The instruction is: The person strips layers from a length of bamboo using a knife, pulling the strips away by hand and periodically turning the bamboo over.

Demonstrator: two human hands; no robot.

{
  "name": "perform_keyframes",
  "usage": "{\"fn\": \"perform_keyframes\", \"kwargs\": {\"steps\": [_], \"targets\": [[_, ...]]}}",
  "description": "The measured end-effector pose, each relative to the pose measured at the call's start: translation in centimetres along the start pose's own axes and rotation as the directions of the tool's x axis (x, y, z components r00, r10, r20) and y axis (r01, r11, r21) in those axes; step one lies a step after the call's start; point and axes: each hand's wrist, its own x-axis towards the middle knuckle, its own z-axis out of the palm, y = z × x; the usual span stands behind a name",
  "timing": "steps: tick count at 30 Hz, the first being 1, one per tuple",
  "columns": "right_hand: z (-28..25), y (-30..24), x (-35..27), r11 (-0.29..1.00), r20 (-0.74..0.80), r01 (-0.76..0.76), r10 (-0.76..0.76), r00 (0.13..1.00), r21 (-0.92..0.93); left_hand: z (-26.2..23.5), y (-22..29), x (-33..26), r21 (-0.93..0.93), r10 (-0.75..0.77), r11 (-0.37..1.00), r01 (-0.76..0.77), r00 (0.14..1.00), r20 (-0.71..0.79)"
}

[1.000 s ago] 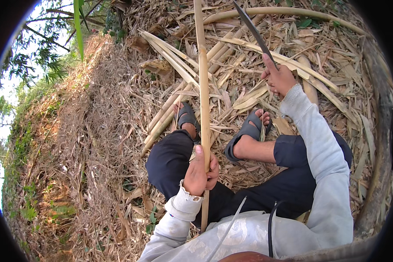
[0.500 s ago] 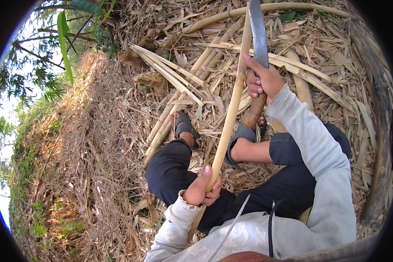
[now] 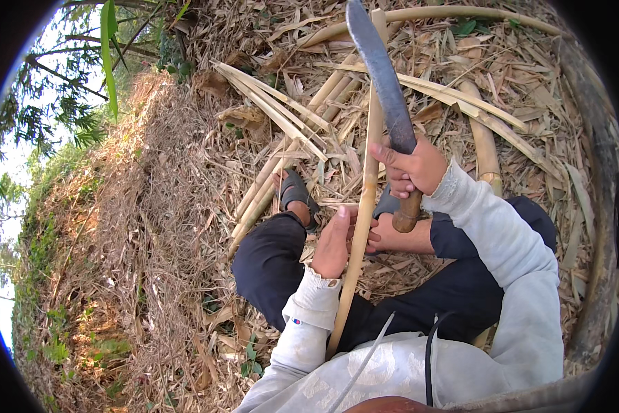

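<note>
My right hand (image 3: 414,168) is closed round the wooden handle of a machete (image 3: 390,89), its long dark blade pointing up and away to the left. The right thumb reaches out to a long pale length of bamboo (image 3: 369,186). This bamboo slants from my lap up past the left side of the blade. My left hand (image 3: 338,241) is at its lower half, thumb raised on the left side. The left fingers stretch behind the bamboo and show, apart, on its right side; they are not wrapped tightly round it.
Split bamboo strips (image 3: 271,103) lie on the far ground, with uncut bamboo poles (image 3: 258,199) beside my left foot. Another thick bamboo piece (image 3: 481,144) lies right of the machete. A weathered log (image 3: 592,206) runs along the right. Dry leaf litter covers the ground; a brushy slope (image 3: 151,227) is left.
My left hand has moved up the bamboo and loosened its grip. The machete has tilted leftward, its blade crossing in front of the bamboo's upper part, and the bamboo stands more upright.
</note>
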Motion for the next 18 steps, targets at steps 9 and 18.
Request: {"fn": "perform_keyframes", "kwargs": {"steps": [9, 18], "targets": [[-0.5, 0.7, -0.7, 0.344, 0.128, 0.219, -0.268, 0.955, -0.913, 1.4, 1.6, -0.8, -0.164, -0.148, 0.973, 0.162, 0.985, 0.091], [-1.4, 0.3, -0.2, 0.006, 0.177, 0.198, -0.421, 0.890, -0.980, 1.9, -1.7, -2.6, 0.657, 0.384, 0.752, -0.046, 0.841, -0.381]]}}
